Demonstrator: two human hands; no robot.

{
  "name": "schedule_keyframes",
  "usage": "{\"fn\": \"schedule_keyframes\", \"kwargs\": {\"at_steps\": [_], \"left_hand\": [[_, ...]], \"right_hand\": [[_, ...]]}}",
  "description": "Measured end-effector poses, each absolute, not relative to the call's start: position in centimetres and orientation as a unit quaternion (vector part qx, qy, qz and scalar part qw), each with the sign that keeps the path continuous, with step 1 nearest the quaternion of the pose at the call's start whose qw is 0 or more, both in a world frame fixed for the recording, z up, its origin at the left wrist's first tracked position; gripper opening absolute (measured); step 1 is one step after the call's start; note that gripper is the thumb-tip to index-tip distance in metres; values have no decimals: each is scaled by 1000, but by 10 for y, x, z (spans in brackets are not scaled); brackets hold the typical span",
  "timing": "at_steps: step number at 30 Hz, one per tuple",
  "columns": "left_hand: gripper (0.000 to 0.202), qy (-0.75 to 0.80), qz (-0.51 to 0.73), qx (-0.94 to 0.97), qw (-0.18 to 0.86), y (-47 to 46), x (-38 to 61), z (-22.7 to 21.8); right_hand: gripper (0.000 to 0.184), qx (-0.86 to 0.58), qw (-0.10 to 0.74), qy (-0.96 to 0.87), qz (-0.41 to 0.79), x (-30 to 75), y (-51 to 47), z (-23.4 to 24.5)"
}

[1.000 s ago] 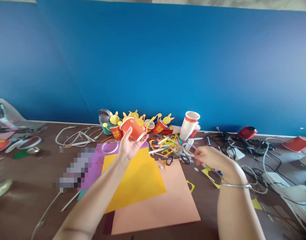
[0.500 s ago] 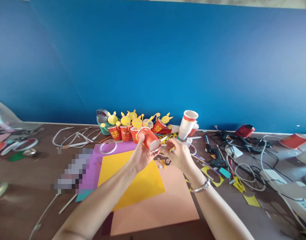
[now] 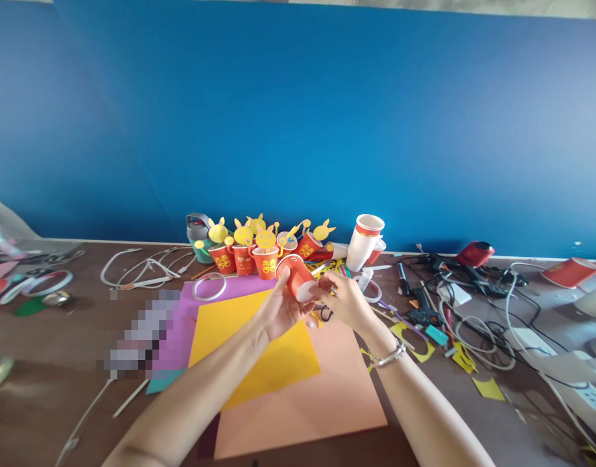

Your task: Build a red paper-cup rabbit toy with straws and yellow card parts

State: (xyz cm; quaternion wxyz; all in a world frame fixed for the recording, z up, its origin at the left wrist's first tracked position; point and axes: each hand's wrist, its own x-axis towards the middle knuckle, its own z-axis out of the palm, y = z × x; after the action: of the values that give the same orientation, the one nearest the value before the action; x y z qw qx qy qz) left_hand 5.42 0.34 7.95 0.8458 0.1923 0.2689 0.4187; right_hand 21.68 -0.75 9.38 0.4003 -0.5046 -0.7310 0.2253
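Tilted over the coloured sheets, a red paper cup [image 3: 299,279] is in my left hand [image 3: 281,308], whose fingers are wrapped round its side. The cup's pale bottom faces me and to the right. My right hand [image 3: 344,297] has its fingers bent together at the bottom edge of this cup; whether something small is between them is hidden. Under both hands lie a yellow paper sheet [image 3: 249,350] and a larger peach sheet [image 3: 302,415]. Just behind stand several red cups [image 3: 266,266] with yellow rabbit-head cutouts [image 3: 265,239].
A stack of white paper cups [image 3: 364,243] and a small white bottle [image 3: 365,279] stand behind my right hand. To the right lie a glue gun [image 3: 424,311], tangled cables [image 3: 482,350] and yellow scraps [image 3: 489,388]. A tape roll [image 3: 209,286] rests on purple paper [image 3: 174,344].
The held cup has moved slightly right and down, away from the decorated cups. My right fingers have closed in against its bottom edge.
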Motion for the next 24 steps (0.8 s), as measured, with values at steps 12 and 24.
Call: {"fn": "schedule_keyframes", "kwargs": {"at_steps": [12, 24], "left_hand": [[46, 256, 514, 167, 801, 4, 56, 79], [45, 234, 525, 186, 797, 4, 59, 72]], "right_hand": [[18, -460, 471, -748, 89, 192, -22, 83], [23, -482, 512, -687, 183, 184, -23, 79]]}}
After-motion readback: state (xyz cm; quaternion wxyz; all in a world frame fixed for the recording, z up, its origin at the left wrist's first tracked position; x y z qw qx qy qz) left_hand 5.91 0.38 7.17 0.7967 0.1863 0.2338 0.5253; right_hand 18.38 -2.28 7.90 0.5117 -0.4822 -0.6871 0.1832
